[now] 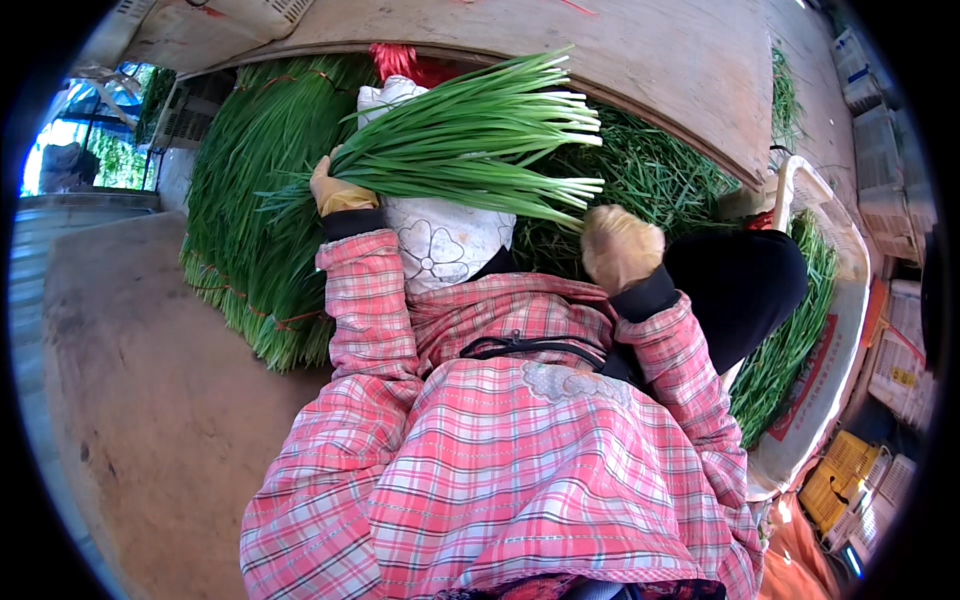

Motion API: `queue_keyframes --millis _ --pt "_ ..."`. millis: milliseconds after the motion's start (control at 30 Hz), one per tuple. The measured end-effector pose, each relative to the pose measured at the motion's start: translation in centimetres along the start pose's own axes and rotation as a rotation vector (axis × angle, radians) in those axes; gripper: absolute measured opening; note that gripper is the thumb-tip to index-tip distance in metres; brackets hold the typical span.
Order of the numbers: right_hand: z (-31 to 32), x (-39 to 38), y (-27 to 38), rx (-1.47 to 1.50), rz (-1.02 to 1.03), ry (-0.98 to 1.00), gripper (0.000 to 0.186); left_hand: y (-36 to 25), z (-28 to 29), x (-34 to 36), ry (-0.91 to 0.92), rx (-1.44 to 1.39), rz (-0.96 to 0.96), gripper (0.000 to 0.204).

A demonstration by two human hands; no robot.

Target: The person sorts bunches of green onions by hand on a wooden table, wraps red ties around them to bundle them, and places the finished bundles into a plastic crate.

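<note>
My left hand (340, 190), in a yellowish glove, is closed round the leafy part of a bunch of garlic chives (455, 150). The bunch lies across in front of me, its pale cut ends fanned out to the right. Just below and right of those ends is my right hand (622, 247), gloved too, curled like a fist and apart from the stalks. What its fingers hold, if anything, is hidden. Beneath the bunch, a white cloth with a flower outline (440, 242) covers my lap.
Tied bundles of chives (265, 200) are stacked at my left on a brown board (170, 400). Loose greens (650, 165) lie ahead, below a wooden board (660, 70). At my right stands a white basket (855, 265) of greens; crates (885, 160) line the far right.
</note>
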State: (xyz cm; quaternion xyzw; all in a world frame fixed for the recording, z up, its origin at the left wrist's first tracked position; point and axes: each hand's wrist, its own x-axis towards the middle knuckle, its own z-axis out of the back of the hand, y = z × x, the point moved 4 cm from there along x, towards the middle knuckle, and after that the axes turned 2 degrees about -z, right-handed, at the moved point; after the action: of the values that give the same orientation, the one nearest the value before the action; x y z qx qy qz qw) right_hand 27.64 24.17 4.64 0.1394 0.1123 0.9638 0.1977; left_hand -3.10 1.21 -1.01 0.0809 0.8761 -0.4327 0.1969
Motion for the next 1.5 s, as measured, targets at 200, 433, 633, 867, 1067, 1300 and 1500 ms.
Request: queue_keyframes --millis 200,433,633,867,1067,1300,1500 --pt "2.7 -2.9 -7.6 0.235 -0.242 -0.137 0.01 -0.4 0.4 -0.5 0.042 0.059 -0.033 0.033" --pt "3.0 -0.3 1.3 0.108 0.073 -0.07 0.032 -0.4 1.3 1.9 0.17 0.139 -0.062 0.036" --pt "0.8 1.0 2.5 0.078 0.19 -0.009 0.014 -0.3 1.1 2.0 0.122 0.054 -0.026 0.036" --pt "-0.8 -0.3 0.4 0.735 -0.17 0.021 0.007 -0.2 2.4 3.5 0.107 0.025 0.038 0.031" --pt "-2.1 -1.8 -3.5 0.898 -0.425 -0.028 0.014 -0.1 1.3 1.9 0.098 0.01 0.023 0.029" --pt "2.0 -3.9 -8.7 0.023 -0.445 -0.095 0.012 -0.4 0.8 0.3 0.124 0.046 -0.015 0.034" --pt "3.1 -0.9 -1.1 0.2 0.1 -0.1 0.029 -0.7 0.4 -0.4 0.061 0.06 -0.046 0.035"
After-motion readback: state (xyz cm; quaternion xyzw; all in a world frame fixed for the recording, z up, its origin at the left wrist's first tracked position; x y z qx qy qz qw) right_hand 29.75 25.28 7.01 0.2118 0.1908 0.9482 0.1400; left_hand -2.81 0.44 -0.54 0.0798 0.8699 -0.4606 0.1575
